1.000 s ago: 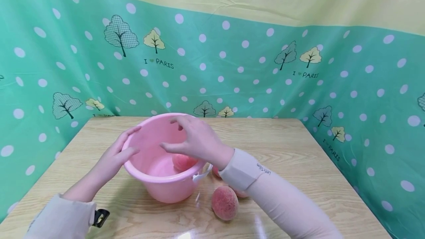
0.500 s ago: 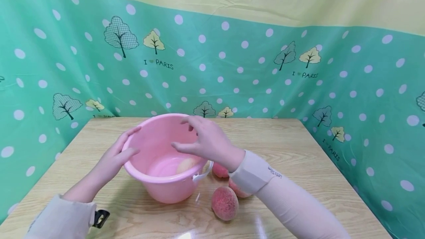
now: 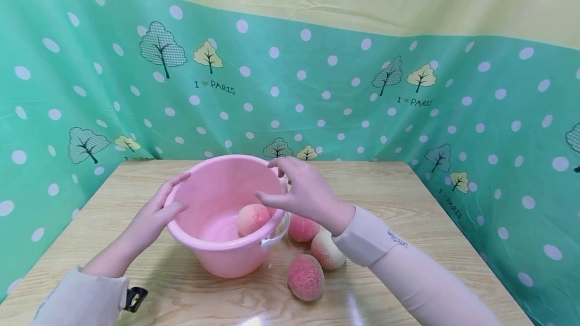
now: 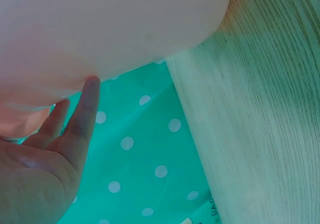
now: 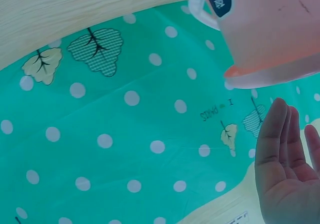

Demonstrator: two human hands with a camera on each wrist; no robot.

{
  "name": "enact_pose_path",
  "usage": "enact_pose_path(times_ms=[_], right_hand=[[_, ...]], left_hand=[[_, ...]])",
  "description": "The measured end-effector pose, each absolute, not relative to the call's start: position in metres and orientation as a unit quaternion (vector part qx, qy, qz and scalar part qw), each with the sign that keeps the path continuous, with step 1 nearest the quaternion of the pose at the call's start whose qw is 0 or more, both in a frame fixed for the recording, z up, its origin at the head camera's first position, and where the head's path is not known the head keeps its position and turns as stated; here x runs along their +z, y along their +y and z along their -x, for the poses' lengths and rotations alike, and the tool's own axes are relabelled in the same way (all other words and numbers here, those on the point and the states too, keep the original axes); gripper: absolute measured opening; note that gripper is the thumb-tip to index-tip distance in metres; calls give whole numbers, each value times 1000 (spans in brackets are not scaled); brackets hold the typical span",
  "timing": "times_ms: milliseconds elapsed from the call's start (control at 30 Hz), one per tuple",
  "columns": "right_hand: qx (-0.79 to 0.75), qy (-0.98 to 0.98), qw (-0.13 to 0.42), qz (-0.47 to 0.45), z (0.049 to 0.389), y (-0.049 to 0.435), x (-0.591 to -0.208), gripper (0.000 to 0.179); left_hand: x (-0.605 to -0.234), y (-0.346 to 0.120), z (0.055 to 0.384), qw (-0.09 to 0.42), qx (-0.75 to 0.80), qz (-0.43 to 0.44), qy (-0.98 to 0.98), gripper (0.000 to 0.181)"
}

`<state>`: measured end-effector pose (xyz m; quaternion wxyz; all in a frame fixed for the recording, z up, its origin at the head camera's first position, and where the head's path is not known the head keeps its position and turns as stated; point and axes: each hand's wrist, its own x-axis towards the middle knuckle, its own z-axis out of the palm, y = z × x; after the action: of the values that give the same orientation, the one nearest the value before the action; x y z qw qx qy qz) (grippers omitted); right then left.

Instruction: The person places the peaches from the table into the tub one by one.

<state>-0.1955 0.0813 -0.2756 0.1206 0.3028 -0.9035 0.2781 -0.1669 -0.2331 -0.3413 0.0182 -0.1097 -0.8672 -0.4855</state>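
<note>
A pink bucket [image 3: 233, 258] tilts towards the head camera on the table. My left hand [image 3: 158, 208] holds its left rim, thumb over the inner side; the left wrist view has fingers [image 4: 90, 96] against the bucket's outer wall. One peach [image 3: 252, 219] lies inside, near the right wall. Over the right rim hovers my right hand [image 3: 308, 192], thumb and fingers apart with nothing between them. To the bucket's right are three more peaches: a red one [image 3: 303, 228] by the handle, a pale pink one [image 3: 327, 250], and a dark pink one [image 3: 306, 277] nearest me.
The wood-grain table [image 3: 408, 215] reaches back to a green dotted cloth [image 3: 317, 79] that hangs behind and at both sides. A white handle [image 3: 277, 238] hangs at the bucket's right. A black clip-like piece [image 3: 135, 299] sits by the left cuff.
My right hand has drawn back rightwards, from over the bucket's opening to its right rim. The peach inside has rolled and shows more fully. My left hand stays on the rim.
</note>
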Motion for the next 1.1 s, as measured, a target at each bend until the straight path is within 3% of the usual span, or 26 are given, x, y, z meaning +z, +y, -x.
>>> enact_pose_path(times_ms=[733,1100], right_hand=[[270,-908,156,-281,194,105,-288,48],[275,-916,144,-254,195,113,-296,50]], left_hand=[[-343,-233,168,26,-490,120,-863,62],[-343,-233,168,25,-489,117,-864,62]])
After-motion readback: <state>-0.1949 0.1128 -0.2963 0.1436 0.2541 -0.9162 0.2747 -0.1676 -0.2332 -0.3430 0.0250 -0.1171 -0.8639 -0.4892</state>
